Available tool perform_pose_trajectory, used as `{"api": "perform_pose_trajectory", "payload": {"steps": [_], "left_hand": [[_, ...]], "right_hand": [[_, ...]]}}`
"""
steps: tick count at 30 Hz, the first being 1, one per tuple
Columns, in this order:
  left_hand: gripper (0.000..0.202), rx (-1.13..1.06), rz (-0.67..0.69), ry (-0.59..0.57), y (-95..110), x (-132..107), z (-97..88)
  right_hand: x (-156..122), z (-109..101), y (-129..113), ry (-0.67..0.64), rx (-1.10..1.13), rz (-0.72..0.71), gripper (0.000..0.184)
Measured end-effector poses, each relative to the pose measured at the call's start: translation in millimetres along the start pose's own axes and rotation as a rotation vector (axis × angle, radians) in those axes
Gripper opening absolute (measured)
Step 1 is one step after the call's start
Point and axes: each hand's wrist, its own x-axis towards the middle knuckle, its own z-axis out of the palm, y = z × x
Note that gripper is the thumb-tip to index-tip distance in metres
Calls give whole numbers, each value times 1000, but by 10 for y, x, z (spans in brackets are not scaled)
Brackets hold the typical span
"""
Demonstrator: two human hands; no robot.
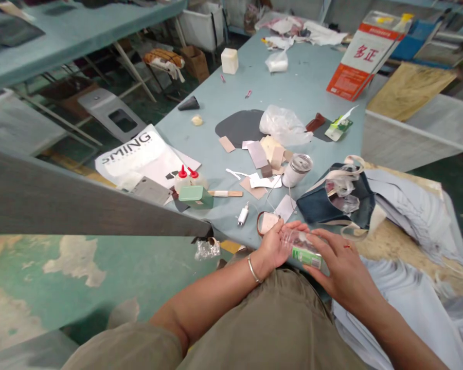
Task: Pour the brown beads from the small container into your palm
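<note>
A clear plastic jar [305,256] with a green label lies tilted nearly on its side just above my lap. My right hand [341,259] is closed around its base end from above. At the jar's other end, my left hand [274,243] is cupped palm up with the fingers extended, close against the jar's mouth. Whether anything lies in that palm is hidden. Beyond the left hand, on the table edge, are a pinkish case with a brown strap [269,223] and a white charger plug [243,215] with a cable.
On the blue-green table [224,172] stand a lidded cup [297,170], a green box [195,197] and red-capped bottles [182,180], among leather scraps [257,154]. A dark tote bag [334,203] sits right, beside stacked white pieces [405,200]. A grey beam [81,198] crosses at left.
</note>
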Motion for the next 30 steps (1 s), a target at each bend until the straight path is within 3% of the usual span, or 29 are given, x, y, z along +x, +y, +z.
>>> {"api": "perform_pose_trajectory", "payload": {"steps": [15,30], "left_hand": [[38,-134,-9,-18,81,-110,-49],[37,-222,-37,-2,72,-135,-76]], "right_hand": [[124,-195,-215,-9,-90,-125,51],[115,-168,-246,-20,-108,-126,50]]}}
